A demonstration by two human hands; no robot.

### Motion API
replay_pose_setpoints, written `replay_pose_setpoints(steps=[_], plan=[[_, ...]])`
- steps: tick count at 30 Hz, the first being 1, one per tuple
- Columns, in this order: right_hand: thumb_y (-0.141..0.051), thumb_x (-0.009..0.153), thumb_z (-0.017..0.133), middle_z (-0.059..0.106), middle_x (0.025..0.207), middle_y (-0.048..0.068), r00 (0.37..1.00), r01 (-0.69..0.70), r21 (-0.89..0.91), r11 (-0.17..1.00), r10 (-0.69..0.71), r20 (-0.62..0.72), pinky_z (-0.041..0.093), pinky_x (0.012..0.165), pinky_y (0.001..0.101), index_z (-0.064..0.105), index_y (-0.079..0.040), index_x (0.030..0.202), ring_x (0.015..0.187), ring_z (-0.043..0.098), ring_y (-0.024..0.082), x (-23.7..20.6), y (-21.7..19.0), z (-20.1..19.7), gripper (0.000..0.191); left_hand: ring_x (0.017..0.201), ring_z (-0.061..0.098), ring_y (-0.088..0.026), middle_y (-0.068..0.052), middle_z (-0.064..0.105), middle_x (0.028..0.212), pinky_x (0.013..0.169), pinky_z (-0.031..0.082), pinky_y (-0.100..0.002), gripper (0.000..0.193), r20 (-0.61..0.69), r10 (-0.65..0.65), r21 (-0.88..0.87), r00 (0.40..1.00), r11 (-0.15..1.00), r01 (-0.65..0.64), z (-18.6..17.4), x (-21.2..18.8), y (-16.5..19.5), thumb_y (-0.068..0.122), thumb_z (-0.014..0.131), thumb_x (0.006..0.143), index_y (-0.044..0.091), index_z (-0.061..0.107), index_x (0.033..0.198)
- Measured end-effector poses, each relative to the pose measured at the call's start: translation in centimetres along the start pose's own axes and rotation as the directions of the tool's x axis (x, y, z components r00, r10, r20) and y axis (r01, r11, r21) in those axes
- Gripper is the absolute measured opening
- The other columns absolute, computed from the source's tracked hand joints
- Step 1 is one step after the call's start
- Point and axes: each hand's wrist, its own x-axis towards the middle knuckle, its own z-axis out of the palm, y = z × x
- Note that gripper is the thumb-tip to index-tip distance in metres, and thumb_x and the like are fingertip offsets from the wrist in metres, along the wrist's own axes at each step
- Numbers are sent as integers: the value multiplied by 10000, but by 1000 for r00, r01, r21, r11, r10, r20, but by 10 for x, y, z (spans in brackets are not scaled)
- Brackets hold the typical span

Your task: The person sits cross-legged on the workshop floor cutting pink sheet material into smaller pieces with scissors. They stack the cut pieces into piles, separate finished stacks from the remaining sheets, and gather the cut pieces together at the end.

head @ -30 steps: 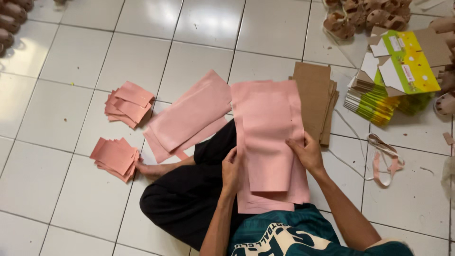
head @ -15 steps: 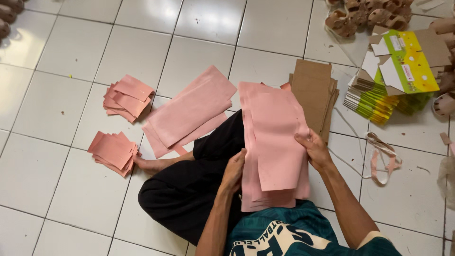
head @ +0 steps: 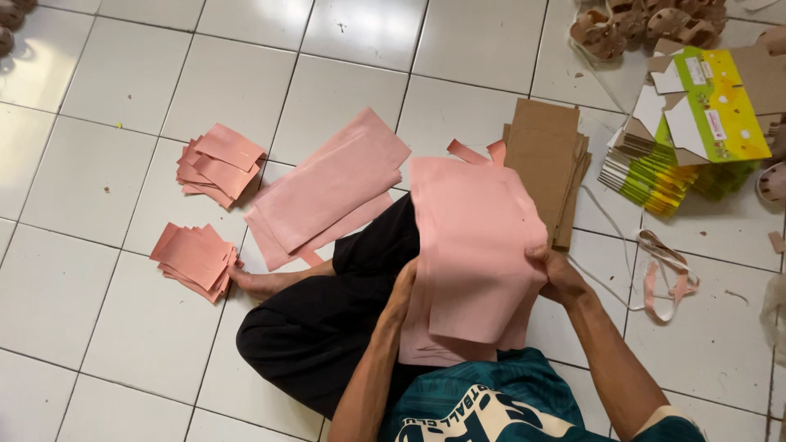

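Looking down from the head camera, I see both hands working 1 big pink sheet [head: 475,245] held over the lap, on top of more pink sheets lying there. Its long axis runs away from the body toward the brown cardboard stack [head: 544,160], and the sheet sits directly between the 2 hands, so neither has to reach. My right hand [head: 557,274] is at the sheet's right edge, fingers curled and pinching that edge, forearm angled in from the lower right. My left hand [head: 407,282] is at the left edge, mostly hidden behind the paper; it touches the sheet, but I cannot tell whether its fingers are spread or pinched. Of the 2, the right hand has the clearer grip. Further left on the tiled floor [head: 123,344] lie longer pink sheets [head: 327,192] fanned diagonally, and beyond the bare foot 2 small piles of folded pink pieces [head: 219,164] [head: 195,258] (well apart from either hand). On the right, a stack of green-and-yellow printed cartons [head: 688,139] and a loose strap [head: 667,274] rest on the floor.
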Motion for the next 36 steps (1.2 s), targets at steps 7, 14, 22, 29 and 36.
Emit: replay_pose_setpoints(steps=[7,14,22,29,36], plan=[[-196,857,578,679,1195,90,975,57,-258,964,2,223,547,911,320,560,1,1351,1013,657,140,9,23,25,532,1137,644,-189,-123,659,1298,959,534,-330,708,49,-70,-27,996,997,72,2,2,-15,545,520,988,-4,552,1435],[-205,996,664,709,975,74,940,338,-436,834,-276,201,544,812,290,734,86,1030,879,633,121,3,-15,40,301,1130,643,-191,-127,664,1292,955,532,-330,685,65,-78,-26,995,996,80,4,5,-19,507,538,989,-7,552,1441],[-270,959,700,720,1031,65,952,304,-476,825,-279,125,540,829,297,725,41,1144,923,649,127,-22,-43,74,363,1122,642,-193,-132,668,1286,951,529,-330,660,111,-74,-67,991,994,82,19,23,-26,463,559,989,-11,552,1448],[-396,891,734,760,966,105,958,146,-712,687,-277,-71,564,769,306,733,-10,1137,869,695,161,-24,-48,99,458,1115,641,-195,-136,673,1280,947,526,-330,641,165,-52,-84,985,994,67,46,41,-23,425,577,989,-15,552,1455],[-445,928,695,751,894,71,936,241,-720,651,-352,-4,553,701,294,735,-6,1081,790,659,126,-18,-42,107,466,1107,640,-197,-140,677,1274,943,524,-330,623,129,-28,-101,991,994,41,45,38,-20,387,596,989,-18,552,1461]])
